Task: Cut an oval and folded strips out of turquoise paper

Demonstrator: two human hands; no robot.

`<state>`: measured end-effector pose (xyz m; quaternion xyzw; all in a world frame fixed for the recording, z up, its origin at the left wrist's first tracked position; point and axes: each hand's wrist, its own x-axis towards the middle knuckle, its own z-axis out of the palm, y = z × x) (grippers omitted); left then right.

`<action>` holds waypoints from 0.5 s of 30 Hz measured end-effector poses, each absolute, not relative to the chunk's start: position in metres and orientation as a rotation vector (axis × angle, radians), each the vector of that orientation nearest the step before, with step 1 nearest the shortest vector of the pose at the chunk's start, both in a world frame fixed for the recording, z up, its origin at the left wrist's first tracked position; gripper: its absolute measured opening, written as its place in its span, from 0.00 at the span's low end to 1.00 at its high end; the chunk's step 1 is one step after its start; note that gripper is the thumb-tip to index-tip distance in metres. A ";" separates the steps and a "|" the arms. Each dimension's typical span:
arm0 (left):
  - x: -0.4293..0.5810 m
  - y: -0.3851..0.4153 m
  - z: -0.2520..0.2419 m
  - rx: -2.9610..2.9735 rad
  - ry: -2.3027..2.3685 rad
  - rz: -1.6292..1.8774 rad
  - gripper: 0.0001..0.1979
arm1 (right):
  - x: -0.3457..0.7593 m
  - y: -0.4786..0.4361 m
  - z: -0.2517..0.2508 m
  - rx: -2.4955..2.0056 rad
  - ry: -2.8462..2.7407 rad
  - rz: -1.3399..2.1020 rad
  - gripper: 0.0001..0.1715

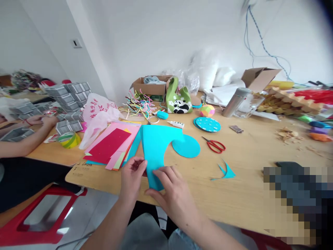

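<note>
A bright blue sheet (153,146) with a curved piece cut out of its right side lies at the table's front edge. My left hand (133,175) pinches its left edge, fingers curled. My right hand (173,189) has the lower end between thumb and fingers. Touching the sheet's right side is a blue paper disc (186,146). Red-handled scissors (217,146) lie apart to the right, blades pointing away to the left. Nearer me are thin blue offcuts (227,172). Left of the sheet is a stack of coloured paper (110,144), red and pink on top.
Behind stand a glue bottle (177,124), dotted blue discs (208,124), a green panda bag (179,100), fuzzy coloured sticks (139,106) and a steel flask (236,101). Egg trays (288,102) are at right. At left, another person's hands (43,119) work beside grey boxes (69,97).
</note>
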<state>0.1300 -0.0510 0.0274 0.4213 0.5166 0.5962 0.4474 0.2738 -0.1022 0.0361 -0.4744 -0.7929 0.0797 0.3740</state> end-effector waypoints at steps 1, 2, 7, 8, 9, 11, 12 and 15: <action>0.132 -0.050 0.028 0.897 1.228 1.463 0.12 | 0.271 -0.103 0.038 -1.238 -2.068 0.086 0.19; 0.134 -0.050 0.028 0.782 1.181 1.441 0.14 | 0.270 -0.103 0.040 -1.260 -2.098 -0.015 0.18; 0.154 -0.062 0.014 0.519 1.028 1.340 0.17 | 0.285 -0.104 0.041 -1.251 -2.270 -0.282 0.12; 0.159 -0.067 0.009 0.506 1.004 1.331 0.17 | 0.292 -0.105 0.039 -1.224 -2.311 -0.297 0.13; 0.162 -0.072 0.004 0.511 0.984 1.310 0.16 | 0.299 -0.106 0.035 -1.192 -2.346 -0.296 0.13; 0.165 -0.082 -0.006 0.588 0.973 1.224 0.14 | 0.317 -0.110 0.025 -1.115 -2.383 -0.273 0.15; 0.164 -0.087 -0.010 0.682 0.993 1.177 0.13 | 0.326 -0.113 0.019 -1.076 -2.384 -0.259 0.16; 0.148 -0.096 -0.018 1.284 1.167 1.154 0.08 | 0.354 -0.121 0.000 -0.977 -2.364 -0.222 0.18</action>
